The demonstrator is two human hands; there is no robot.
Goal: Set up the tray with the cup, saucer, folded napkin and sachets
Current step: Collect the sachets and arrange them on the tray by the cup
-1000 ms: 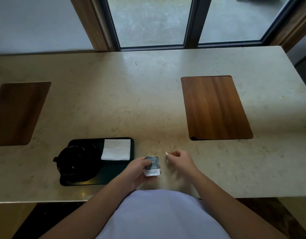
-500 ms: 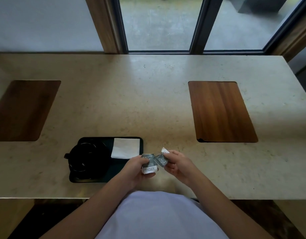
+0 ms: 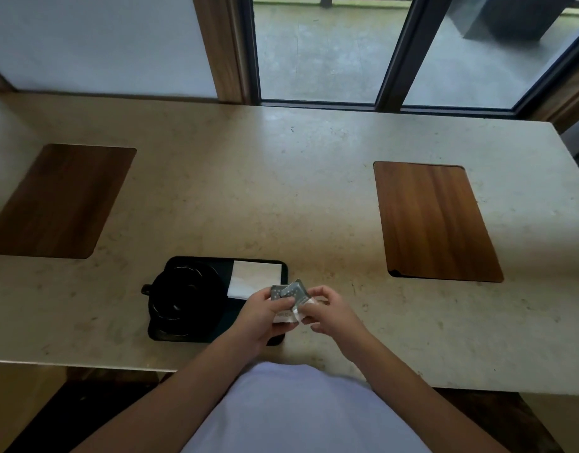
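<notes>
head view: a second ago the right hand was apart from the left hand, reaching over the counter with one small packet; now the two hands are together and the sachets overlap between them. that likely means the sachets are being gathered into one bunch before going down, the last step left. the left hand pinches the lower sachets between thumb and fingers; the right hand pinches the tilted upper one at its near corner. the bunch is held just above the right near corner of the black tray, not yet resting on it. on the tray the folded napkin lies flat in the far right part, just beyond the left hand's fingers, and the dark cup on its saucer fills the left part.
</notes>
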